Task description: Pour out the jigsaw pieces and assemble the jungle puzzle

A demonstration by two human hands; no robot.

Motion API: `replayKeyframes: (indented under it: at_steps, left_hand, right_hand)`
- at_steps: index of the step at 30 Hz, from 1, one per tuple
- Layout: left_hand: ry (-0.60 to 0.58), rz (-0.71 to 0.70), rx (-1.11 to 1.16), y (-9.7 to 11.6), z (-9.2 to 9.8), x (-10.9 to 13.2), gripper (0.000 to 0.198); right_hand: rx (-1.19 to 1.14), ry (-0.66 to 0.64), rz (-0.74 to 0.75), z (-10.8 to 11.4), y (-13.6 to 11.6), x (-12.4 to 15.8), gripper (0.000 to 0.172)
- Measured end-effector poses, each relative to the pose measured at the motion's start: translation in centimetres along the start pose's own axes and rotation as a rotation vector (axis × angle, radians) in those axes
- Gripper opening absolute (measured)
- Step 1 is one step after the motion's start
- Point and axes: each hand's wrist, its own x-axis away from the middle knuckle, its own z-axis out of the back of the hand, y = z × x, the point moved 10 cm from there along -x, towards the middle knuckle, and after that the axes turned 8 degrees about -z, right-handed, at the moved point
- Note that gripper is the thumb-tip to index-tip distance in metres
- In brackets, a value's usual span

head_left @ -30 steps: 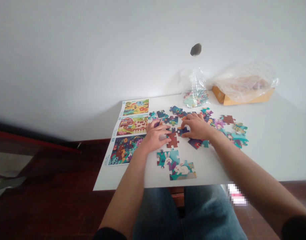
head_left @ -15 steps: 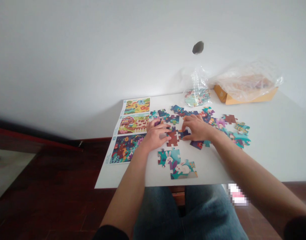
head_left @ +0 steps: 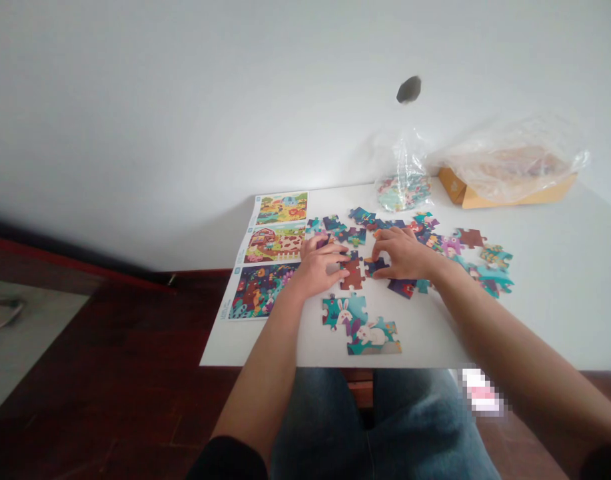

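Note:
My left hand lies low on the white table with its fingers stretched and apart. Its thumb and fingertips rest at the left side of a brown puzzle piece. Close on the right, my right hand is curled, its thumb and forefinger gripping a dark blue puzzle piece. A narrow gap shows between the brown and dark blue pieces. Nearer the table's front edge lie joined puzzle pieces with white rabbits. A dark puzzle piece with red sits just below my right hand.
Picture sheet lies along the left. Loose puzzle pieces spread behind my hands, and a brown one lies to the right. At the back stand a clear bag of pieces and an orange box under plastic.
The whole view has shifted, so everything appears slightly farther right. My hands stay at the same puzzle pieces, with hardly any movement between them.

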Motion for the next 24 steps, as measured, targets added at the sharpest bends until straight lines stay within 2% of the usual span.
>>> replayKeyframes:
  at_steps: [9,24]
  left_hand:
    - [0.007,-0.009,-0.007,0.08,0.01,0.04,0.023]
    - [0.013,-0.015,0.009,0.14,0.11,-0.01,0.023]
  right_hand:
    - [0.008,0.023,-0.053,0.09,0.83,-0.25,0.031]
    - [0.006,0.033,-0.043,0.13,0.78,-0.32,0.030]
